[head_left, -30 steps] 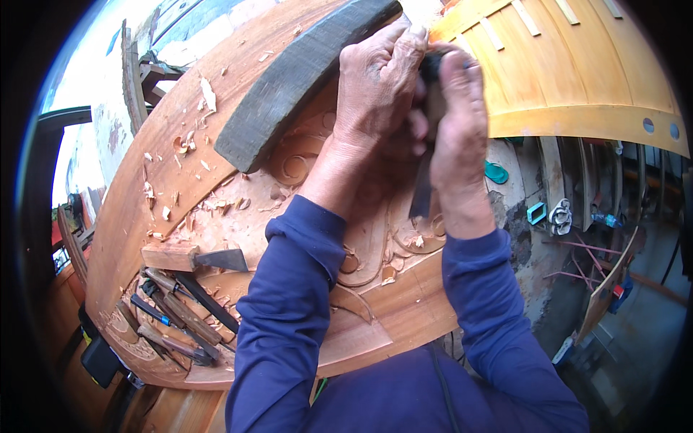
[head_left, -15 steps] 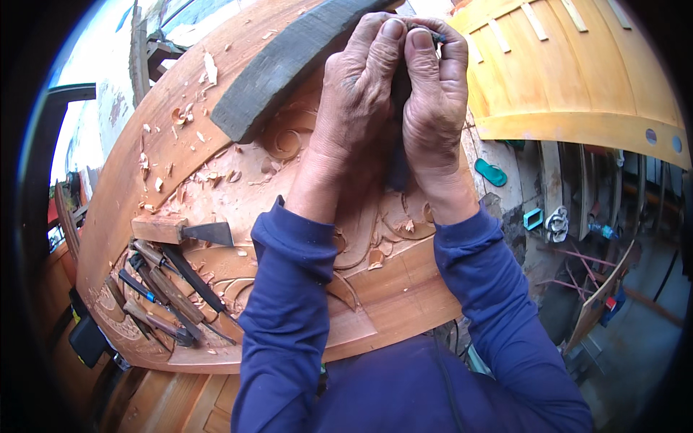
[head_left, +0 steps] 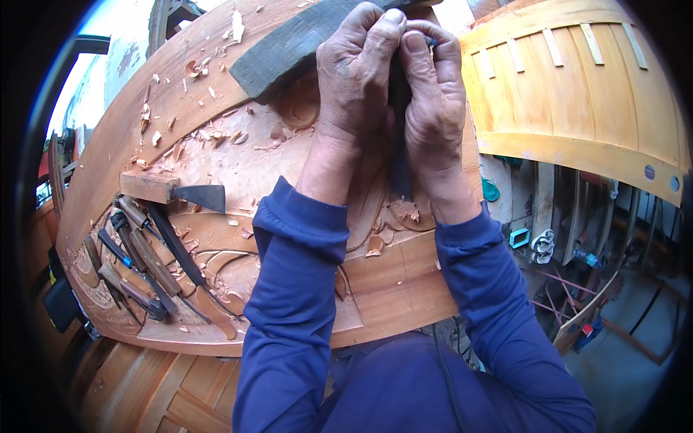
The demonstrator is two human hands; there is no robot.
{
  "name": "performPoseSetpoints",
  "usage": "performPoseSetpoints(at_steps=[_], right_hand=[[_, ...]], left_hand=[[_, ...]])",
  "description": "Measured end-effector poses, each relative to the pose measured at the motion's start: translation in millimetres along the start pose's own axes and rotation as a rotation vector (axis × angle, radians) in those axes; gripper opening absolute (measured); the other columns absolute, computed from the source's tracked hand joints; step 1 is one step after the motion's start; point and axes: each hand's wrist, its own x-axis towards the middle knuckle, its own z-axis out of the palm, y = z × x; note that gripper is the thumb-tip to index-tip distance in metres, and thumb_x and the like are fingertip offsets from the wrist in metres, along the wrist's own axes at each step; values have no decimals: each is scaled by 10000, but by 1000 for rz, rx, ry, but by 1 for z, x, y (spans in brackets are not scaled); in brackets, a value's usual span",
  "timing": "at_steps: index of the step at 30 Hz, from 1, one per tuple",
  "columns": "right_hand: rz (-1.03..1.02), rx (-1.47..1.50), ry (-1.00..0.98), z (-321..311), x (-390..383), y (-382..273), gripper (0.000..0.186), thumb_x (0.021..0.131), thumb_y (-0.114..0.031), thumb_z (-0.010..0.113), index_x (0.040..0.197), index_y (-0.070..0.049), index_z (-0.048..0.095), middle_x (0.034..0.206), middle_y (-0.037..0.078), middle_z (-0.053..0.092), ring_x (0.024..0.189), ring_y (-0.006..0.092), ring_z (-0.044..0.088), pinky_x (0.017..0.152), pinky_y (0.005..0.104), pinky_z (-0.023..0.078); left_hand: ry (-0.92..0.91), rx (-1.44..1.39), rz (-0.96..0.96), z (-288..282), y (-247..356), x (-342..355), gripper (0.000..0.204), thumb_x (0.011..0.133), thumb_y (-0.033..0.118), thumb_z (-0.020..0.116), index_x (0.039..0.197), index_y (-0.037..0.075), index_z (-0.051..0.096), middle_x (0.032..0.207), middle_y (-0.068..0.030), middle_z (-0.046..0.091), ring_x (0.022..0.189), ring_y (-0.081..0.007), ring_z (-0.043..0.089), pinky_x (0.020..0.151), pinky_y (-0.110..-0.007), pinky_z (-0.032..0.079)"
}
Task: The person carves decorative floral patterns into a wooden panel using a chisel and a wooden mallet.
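Observation:
My left hand point(head_left: 354, 86) and my right hand point(head_left: 437, 108) are raised close together over a carved wooden panel point(head_left: 390, 270). Both are closed, thumbs up and fingers curled in. A small dark thing point(head_left: 432, 42) with a bluish tint peeks out by the right fingers; its kind is hidden. Between the wrists runs a dark, flat strip point(head_left: 401, 169), and I cannot tell whether the hands hold it. Behind the left hand lies a dark grey, worn block point(head_left: 281, 61). The panel bears scrolls in relief and scattered wood shavings point(head_left: 375, 247).
At the panel's left lies a tool with a wooden block handle and flared metal blade point(head_left: 201, 196). Several chisels and gouges point(head_left: 148, 252) are bunched below it. A yellowish slatted wooden panel point(head_left: 577, 86) stands at the upper right. A green slipper point(head_left: 490, 190) is on the floor.
The view has shifted, so the panel's left part and the tools sit farther left. My hands stay together in much the same grip. More of the dark strip shows between the wrists.

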Motion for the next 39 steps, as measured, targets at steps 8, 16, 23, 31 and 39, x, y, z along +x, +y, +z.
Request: performPoseSetpoints(at_steps=[8,16,23,31,39], right_hand=[[76,162,-209,-10,15,-15,199,1135,-213,479,1267,-91,563,1109,17,622,999,71,576,889,225,489],[143,46,-27,11,-3,-13,150,1105,-181,564,1206,-71,560,958,-22,613,851,24,561,749,181,482],[260,104,-117,11,-2,-14,320,1087,-255,585,1351,-83,531,1171,71,635,1076,166,622,927,307,516],[335,27,-151,10,-6,-23,208,1113,-277,540,1229,-105,522,845,7,580,481,62,475,387,234,353],[170,-25,-16,-57,4,-95,470,1112,-465,465,1469,-163,431,940,89,522,517,73,486,427,184,402]], left_hand=[[7,72,154,21,15,-4,133,1065,137,576,1064,49,676,997,6,670,886,-42,572,753,-182,441],[43,61,85,-12,10,-2,115,997,79,595,888,100,625,814,79,573,754,-14,497,641,-188,387],[-24,-112,251,-22,7,6,250,1049,248,635,887,58,661,773,36,618,700,-36,553,595,-202,421],[77,399,124,-27,18,1,277,995,144,556,781,15,674,706,3,590,664,-59,530,610,-215,385],[232,355,-119,-6,18,6,387,1095,347,556,984,-1,683,682,-57,681,561,-115,638,502,-214,466]])
